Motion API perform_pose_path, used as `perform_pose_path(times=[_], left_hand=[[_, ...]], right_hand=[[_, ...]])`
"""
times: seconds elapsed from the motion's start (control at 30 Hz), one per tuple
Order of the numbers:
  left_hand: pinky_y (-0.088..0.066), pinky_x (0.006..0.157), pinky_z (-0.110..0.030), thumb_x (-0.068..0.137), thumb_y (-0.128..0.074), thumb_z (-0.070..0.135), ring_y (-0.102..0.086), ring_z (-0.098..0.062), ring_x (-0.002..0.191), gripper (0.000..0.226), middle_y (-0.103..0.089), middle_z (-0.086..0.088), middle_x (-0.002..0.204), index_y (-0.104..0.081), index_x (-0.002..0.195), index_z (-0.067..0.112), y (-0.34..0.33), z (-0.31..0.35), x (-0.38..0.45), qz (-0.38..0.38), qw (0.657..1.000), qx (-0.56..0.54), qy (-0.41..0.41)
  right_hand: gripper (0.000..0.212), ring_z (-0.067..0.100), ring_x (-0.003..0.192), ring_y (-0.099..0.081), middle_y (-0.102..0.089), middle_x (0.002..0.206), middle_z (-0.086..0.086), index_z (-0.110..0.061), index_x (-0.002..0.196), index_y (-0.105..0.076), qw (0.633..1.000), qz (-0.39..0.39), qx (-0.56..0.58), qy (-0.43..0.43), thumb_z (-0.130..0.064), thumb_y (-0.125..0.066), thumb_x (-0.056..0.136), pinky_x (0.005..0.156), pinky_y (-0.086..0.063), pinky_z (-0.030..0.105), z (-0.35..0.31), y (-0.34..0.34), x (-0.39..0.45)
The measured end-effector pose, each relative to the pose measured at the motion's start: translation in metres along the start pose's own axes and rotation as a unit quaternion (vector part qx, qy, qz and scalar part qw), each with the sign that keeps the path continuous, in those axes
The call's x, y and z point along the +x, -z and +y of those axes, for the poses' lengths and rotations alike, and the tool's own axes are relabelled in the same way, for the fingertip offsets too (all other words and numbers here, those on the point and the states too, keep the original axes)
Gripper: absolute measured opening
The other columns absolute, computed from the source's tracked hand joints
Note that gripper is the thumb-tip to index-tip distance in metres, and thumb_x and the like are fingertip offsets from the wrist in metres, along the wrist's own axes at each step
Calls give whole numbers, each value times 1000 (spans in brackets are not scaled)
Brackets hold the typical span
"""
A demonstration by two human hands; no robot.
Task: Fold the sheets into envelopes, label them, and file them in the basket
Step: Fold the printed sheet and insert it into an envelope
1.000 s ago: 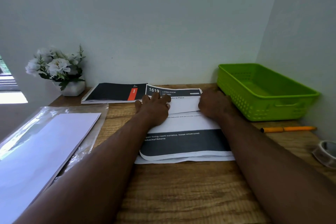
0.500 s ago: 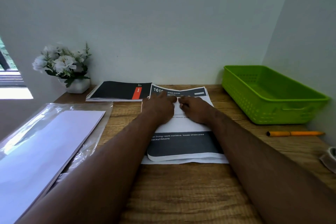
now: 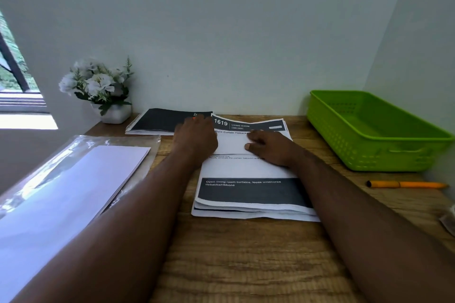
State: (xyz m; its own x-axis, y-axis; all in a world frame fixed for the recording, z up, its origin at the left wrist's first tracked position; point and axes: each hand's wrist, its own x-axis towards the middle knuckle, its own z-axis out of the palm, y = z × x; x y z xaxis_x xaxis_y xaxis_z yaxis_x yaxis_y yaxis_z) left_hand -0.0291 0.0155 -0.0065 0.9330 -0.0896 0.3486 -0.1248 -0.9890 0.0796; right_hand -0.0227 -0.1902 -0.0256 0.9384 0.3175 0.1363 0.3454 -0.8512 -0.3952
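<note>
Both hands press flat on the upper part of the printed sheets, a loose stack lying on the wooden desk just left of the green basket. Half a second ago the two hands met at the middle of the fold; now the left hand has slid out toward the left edge, near the spiral notebook, while the right hand stays nearer the centre, fingers spread and holding nothing. That reads as a crease being smoothed outward, so the first fold looks nearly set. The basket looks empty, and the orange pen for labelling lies untouched in front of it.
</note>
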Motion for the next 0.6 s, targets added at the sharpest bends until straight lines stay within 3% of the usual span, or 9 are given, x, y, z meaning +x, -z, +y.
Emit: perform_pose_path(times=[0.17, 0.27, 0.33, 0.4, 0.47, 0.6], left_hand=[[-22, 106, -49, 92, -41, 61, -40, -23, 131, 51, -50, 0, 139, -49, 133, 32, -16, 11, 1, -57, 996, -22, -68], [-21, 105, -50, 87, -44, 67, -36, -25, 133, 57, -44, -1, 143, -49, 132, 32, -20, 13, 3, -91, 994, -28, -59], [-20, 105, -47, 86, -49, 66, -32, -25, 133, 55, -42, 0, 142, -49, 132, 35, -19, 12, 3, -74, 995, -55, -49], [-19, 101, -42, 87, -55, 57, -33, -23, 129, 48, -45, 0, 135, -52, 130, 37, -16, 12, 3, -4, 996, -66, -60], [-20, 94, -39, 89, -59, 44, -43, -23, 118, 34, -52, 0, 119, -61, 121, 34, -11, 14, 2, 107, 987, -76, -92], [-23, 85, -38, 82, -64, 22, -60, -23, 87, 14, -62, 2, 89, -73, 92, 25, -5, 20, -2, 292, 943, -92, -129]], right_hand=[[57, 19, 134, -41, -45, 146, 5, -16, 141, -44, 999, 26, 46, 9, -38, -60, 91, 112, -29, 29, 5, 1, 0], [58, 19, 134, -41, -44, 147, 3, -22, 141, -45, 999, 30, 32, 1, -45, -59, 89, 113, -29, 34, 7, -2, 1], [60, 16, 136, -38, -44, 147, -2, -27, 141, -43, 999, 38, 7, -15, -49, -60, 87, 113, -27, 37, 7, -1, 0], [61, 13, 134, -38, -47, 142, -5, -31, 141, -42, 996, 81, -24, -8, -48, -62, 86, 113, -22, 40, 6, 2, 1], [53, 13, 122, -49, -56, 124, -5, -35, 135, -48, 979, 191, -53, 52, -44, -59, 84, 106, -26, 43, 5, 5, 4], [22, 11, 87, -61, -62, 88, -9, -31, 99, -70, 896, 417, -92, 122, -24, -65, 79, 85, -27, 34, -1, 11, 6]])
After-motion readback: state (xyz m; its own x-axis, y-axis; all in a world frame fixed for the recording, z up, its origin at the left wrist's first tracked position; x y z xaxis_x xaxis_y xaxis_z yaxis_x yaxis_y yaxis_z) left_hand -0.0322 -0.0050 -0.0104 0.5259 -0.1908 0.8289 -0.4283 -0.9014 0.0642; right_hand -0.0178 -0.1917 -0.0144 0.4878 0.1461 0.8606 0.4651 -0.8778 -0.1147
